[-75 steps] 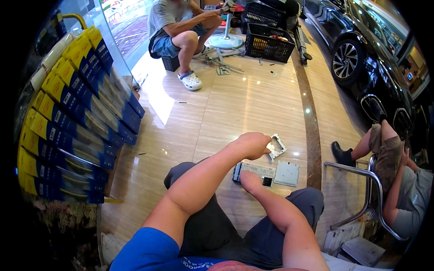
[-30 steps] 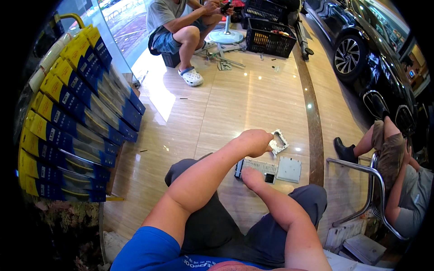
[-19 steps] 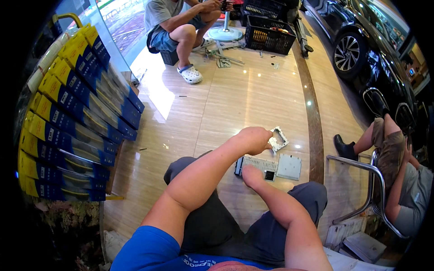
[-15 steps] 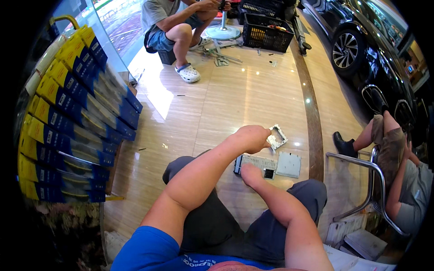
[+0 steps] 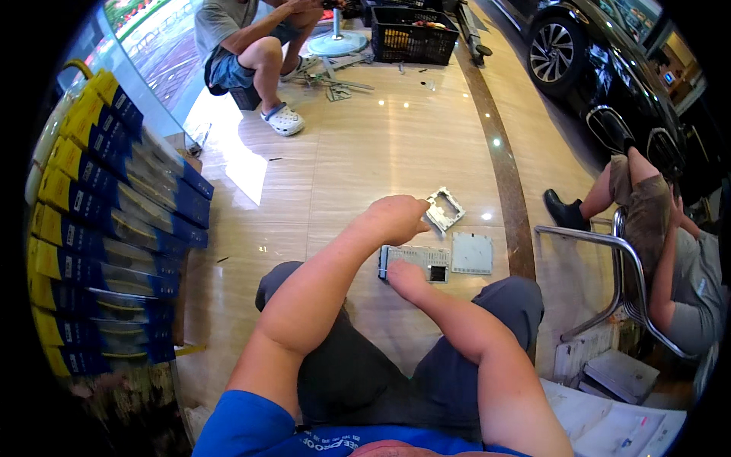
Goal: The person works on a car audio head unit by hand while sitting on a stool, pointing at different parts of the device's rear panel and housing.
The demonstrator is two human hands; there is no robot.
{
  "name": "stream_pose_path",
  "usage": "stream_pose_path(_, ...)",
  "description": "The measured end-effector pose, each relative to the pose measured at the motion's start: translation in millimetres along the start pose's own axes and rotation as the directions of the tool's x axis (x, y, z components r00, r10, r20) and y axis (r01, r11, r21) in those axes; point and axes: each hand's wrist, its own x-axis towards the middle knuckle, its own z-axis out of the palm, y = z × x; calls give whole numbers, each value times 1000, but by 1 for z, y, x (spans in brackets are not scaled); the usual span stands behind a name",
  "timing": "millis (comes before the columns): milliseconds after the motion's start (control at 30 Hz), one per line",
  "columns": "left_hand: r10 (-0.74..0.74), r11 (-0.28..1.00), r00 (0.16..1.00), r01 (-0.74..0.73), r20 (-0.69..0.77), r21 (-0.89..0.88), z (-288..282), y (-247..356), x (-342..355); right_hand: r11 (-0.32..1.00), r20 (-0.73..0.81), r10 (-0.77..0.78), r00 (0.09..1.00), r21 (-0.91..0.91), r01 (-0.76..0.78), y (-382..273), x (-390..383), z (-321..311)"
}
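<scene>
My left hand (image 5: pixel 400 216) reaches out over the floor, thumb and fingers at the near corner of a white rectangular frame (image 5: pixel 453 218) with a large opening; the frame is tilted and the grip is partly hidden. Nearer to me, a long flat pale housing (image 5: pixel 426 254) with rows of small slots lies on the floor, a black square at its right end. My right hand (image 5: pixel 407 276) is curled over its left part, beside a dark end edge; the fingertips are mostly covered. A pale flat cover plate (image 5: pixel 472 254) rests right of the housing.
A rack of blue-and-yellow packages (image 5: pixel 91 251) stands at left. Ahead, a seated person (image 5: pixel 251 53) sits beside metal parts and a black crate (image 5: pixel 415 36). At right are a black car (image 5: pixel 609 76), a metal-framed chair (image 5: pixel 601 240) and another person (image 5: pixel 655 221).
The whole view has shifted. My left hand and the white frame have drawn slightly left relative to the cover plate. My right hand has moved a little toward the housing's left end.
</scene>
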Motion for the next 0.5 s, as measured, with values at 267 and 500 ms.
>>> stream_pose_path(267, -1, 1000, 1000, 1, -13, -21, -2, 2, -3, 998, 31, -44, 999, -44, 45, -6, -1, -13)
stream_pose_path(500, 15, 1000, 1000, -15, -19, -8, -1, 0, -2, 993, 28, 87, 996, 80, -89, -5, -1, -14)
